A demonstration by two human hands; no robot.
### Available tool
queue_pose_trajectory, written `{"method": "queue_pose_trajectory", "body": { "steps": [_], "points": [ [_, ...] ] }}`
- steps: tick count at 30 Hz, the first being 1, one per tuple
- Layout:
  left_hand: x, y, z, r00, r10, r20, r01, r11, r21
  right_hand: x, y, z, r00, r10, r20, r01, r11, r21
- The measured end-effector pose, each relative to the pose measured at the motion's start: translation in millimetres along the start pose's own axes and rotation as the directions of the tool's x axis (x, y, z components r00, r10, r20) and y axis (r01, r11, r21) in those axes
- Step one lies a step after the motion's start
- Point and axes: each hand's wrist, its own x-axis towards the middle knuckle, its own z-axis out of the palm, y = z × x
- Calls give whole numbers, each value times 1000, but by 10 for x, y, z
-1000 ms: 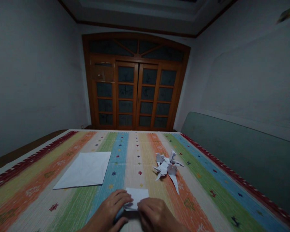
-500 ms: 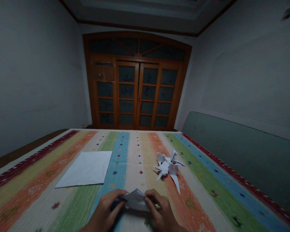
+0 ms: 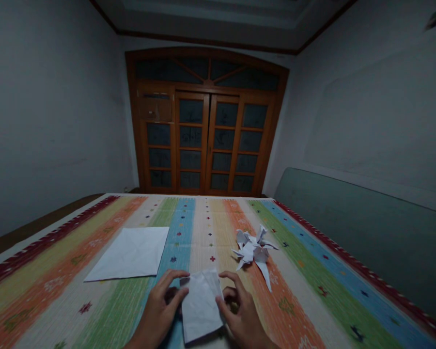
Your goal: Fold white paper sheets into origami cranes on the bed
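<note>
A creased white paper (image 3: 201, 305) stands tilted up off the striped mat (image 3: 294, 271) at the bottom centre. My left hand (image 3: 162, 308) pinches its left edge with thumb and fingers. My right hand (image 3: 240, 312) grips its right edge, index finger raised over the top. Both hands are closed on the paper.
A flat white sheet (image 3: 131, 253) lies to the left on the mat. A small heap of folded white paper figures (image 3: 253, 249) sits to the right of centre. A green padded board (image 3: 366, 237) lines the right side. Wooden glazed doors (image 3: 207, 140) stand beyond.
The paper lay flat under my fingers a second ago. Both hands have lifted it off the mat and unfolded it into a larger sheet that now faces me.
</note>
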Motion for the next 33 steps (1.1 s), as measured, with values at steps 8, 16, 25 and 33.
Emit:
{"method": "queue_pose_trajectory", "body": {
  "steps": [8, 16, 25, 33],
  "points": [
    [-160, -40, 16, 909, 286, 304, -397, 816, 420, 20, 33, -59, 996, -29, -89, 5, 968, -252],
    [-187, -134, 39, 827, 263, 497, -508, 730, 457, -29, 32, -61, 1000, 1, 9, 3, 913, -409],
    [-130, -42, 3, 866, 201, 458, -374, 868, 327, 57, -27, -232, 968, -193, 158, 247, 835, -492],
    [-141, -94, -11, 904, 200, 377, -308, 918, 251, 101, 128, -350, 864, -370, 343, 474, 829, -299]
  ]
}}
